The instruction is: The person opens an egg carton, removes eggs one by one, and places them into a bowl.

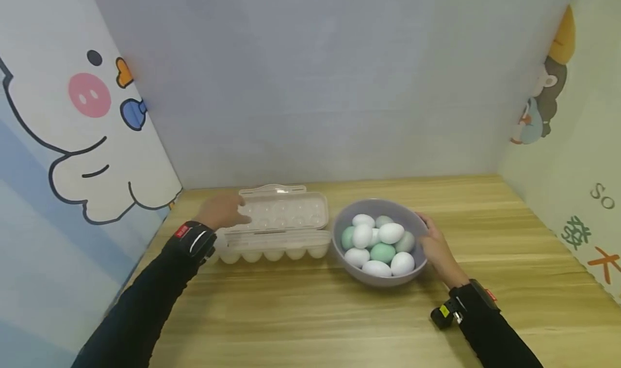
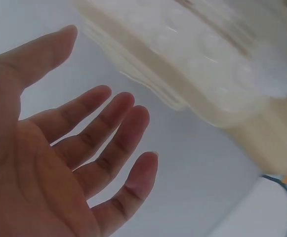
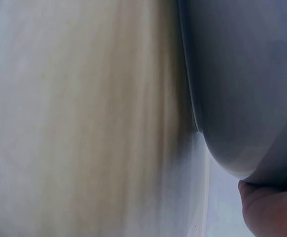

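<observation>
A clear plastic egg carton (image 1: 278,242) stands at the left of the table with its lid (image 1: 286,209) opened toward the back wall. My left hand (image 1: 220,213) hovers at the carton's left end, holding nothing. In the left wrist view the left palm (image 2: 44,173) faces the camera, fingers spread and slightly bent, apart from the carton (image 2: 158,49). Right of the carton sits a grey bowl (image 1: 383,282) heaped with several white and pale green eggs (image 1: 383,252). My right hand (image 1: 436,252) grips the bowl's right rim; its fingers are partly hidden.
The wood-patterned table (image 1: 301,325) runs back to a plain grey wall (image 1: 310,88). Printed cartoon panels close in the left (image 1: 43,195) and right (image 1: 558,195) sides. Bowl and carton stand close side by side.
</observation>
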